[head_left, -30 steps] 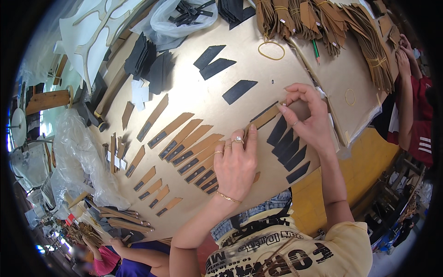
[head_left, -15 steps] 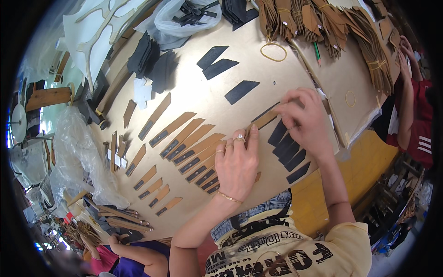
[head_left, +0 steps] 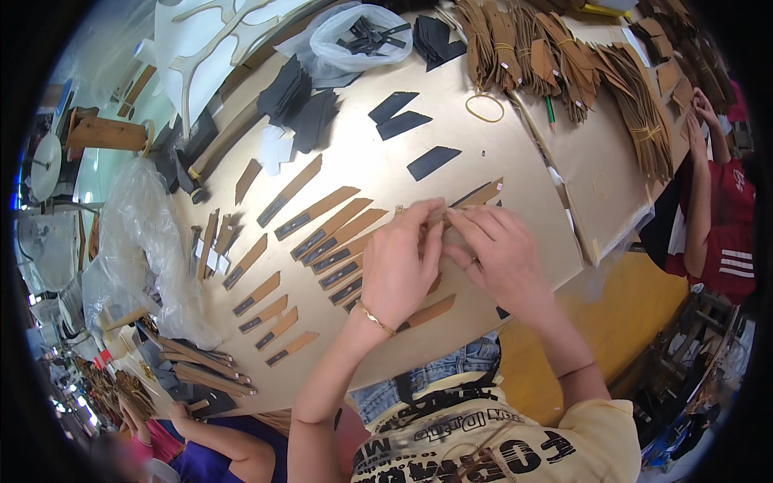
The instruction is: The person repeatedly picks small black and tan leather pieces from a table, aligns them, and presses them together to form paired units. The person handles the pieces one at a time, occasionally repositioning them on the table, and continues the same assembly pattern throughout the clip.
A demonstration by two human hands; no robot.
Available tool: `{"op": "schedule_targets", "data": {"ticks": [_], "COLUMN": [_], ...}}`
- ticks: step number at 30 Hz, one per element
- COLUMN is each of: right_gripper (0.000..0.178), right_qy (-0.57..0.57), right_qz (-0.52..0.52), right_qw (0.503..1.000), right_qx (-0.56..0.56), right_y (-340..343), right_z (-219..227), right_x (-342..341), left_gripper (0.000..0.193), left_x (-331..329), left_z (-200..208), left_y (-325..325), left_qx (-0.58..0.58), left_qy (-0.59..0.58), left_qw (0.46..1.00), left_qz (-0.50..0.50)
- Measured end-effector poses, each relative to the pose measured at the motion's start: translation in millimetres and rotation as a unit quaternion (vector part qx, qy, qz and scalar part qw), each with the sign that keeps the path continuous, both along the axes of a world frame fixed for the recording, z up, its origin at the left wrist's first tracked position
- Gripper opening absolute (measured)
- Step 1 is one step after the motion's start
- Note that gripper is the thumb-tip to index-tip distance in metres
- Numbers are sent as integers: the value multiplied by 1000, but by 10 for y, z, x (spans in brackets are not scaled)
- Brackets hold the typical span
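Table [head_left: 459, 125] below you, your yellow shirt [head_left: 600, 439] in bold black lettering: your right hand [head_left: 511, 256] has come in from the tagged far end of the strip [head_left: 481, 196] to meet your left hand [head_left: 397, 264]. Both are narrow, fingertips bunched over the near end, hiding it, so cannot tell which one pinches it. The brown strip slants away on the table beyond them, so work probably centres on that covered end now; its white label [head_left: 499, 186] is too small to read.
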State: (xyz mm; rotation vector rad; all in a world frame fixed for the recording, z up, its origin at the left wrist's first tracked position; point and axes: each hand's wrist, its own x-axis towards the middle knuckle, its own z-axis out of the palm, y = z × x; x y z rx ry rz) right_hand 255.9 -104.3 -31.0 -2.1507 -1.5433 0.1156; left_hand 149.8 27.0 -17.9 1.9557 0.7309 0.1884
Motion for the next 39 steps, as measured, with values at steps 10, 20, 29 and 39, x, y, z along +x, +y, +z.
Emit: {"op": "schedule_targets", "data": {"ticks": [10, 20, 29, 39], "right_gripper": [18, 17, 19, 19], "right_qy": [319, 366, 423, 386], "right_qz": [-192, -198, -223, -212], "right_qw": [924, 906, 875, 894], "right_qx": [87, 71, 72, 74], "right_y": [94, 109, 137, 130], "right_z": [-122, -77, -115, -149], "right_x": [93, 150, 214, 219], "left_gripper": [15, 13, 28, 21], "left_x": [-21, 23, -10, 37], "left_z": [-150, -408, -409, -284], "left_y": [-115, -246, -331, -183], "left_qx": [148, 370, 492, 503], "left_qy": [-110, -86, 6, -10], "left_qw": [983, 925, 865, 849], "left_qz": [-3, 1, -96, -163]}}
